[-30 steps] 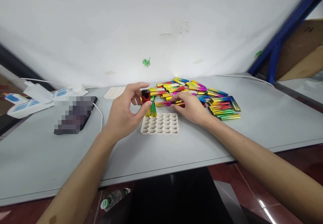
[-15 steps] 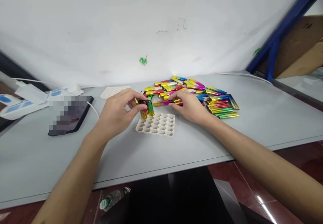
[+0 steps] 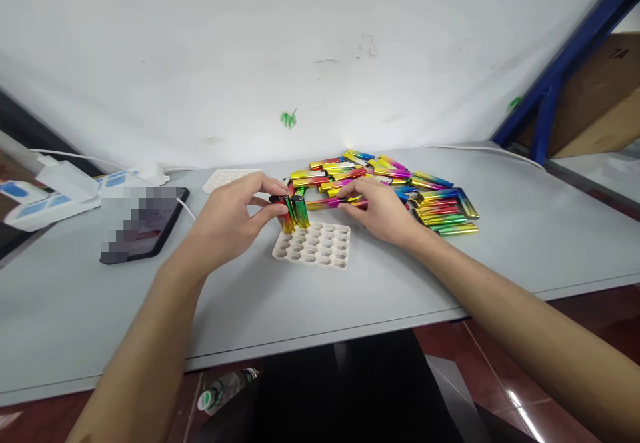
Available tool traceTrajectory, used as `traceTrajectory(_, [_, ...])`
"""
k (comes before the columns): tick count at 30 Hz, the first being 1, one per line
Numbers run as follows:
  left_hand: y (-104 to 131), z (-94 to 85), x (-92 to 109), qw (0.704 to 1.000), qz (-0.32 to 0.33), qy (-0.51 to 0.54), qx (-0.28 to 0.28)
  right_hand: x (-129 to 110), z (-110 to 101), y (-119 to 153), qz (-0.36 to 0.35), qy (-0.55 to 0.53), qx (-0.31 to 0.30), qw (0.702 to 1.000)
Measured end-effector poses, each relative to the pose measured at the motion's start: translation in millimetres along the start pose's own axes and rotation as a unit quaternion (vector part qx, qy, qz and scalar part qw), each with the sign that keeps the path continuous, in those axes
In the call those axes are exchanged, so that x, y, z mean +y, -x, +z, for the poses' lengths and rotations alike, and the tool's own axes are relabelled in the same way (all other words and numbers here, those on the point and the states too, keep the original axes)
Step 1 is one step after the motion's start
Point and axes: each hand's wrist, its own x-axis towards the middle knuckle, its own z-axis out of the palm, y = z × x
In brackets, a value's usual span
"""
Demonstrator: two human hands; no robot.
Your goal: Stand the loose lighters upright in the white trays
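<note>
Here we are with our left hand [image 3: 230, 220], thumb and forefinger pinching the red-and-yellow lighter [image 3: 287, 223] near its black top. It's over the back left corner of the white tray [image 3: 320, 266], long axis close to vertical, cap up, yellow end down; whether it's seated in a hole, we can't tell. Just beside it, the green lighter [image 3: 301, 213] stands nearly upright too, black end up. Over to our right hand [image 3: 383, 210]: fingertips drawn together at the yellow-and-magenta lighter [image 3: 323, 204], which lies sideways, yellow end pointing left. Whether we're gripping it, we can't tell.
</note>
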Motion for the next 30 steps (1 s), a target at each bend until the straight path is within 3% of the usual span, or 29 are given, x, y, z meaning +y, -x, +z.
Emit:
traceTrajectory(16, [1.4, -1.4, 1.6, 0.997, -0.068, -0.035, 0.031, -0.6, -2.0, -0.9, 0.017, -0.051, 0.061, 0.997])
traceTrajectory(26, [-0.6, 3.1, 3.3, 0.995, -0.089, 0.017, -0.047, -0.5, -2.1, -1.7, 0.010, -0.041, 0.058, 0.997])
traceTrajectory(30, [-1.7, 6.9, 0.4, 0.993, -0.095, 0.033, -0.056, -3.3, -3.4, -2.0, 0.038, -0.061, 0.076, 0.995])
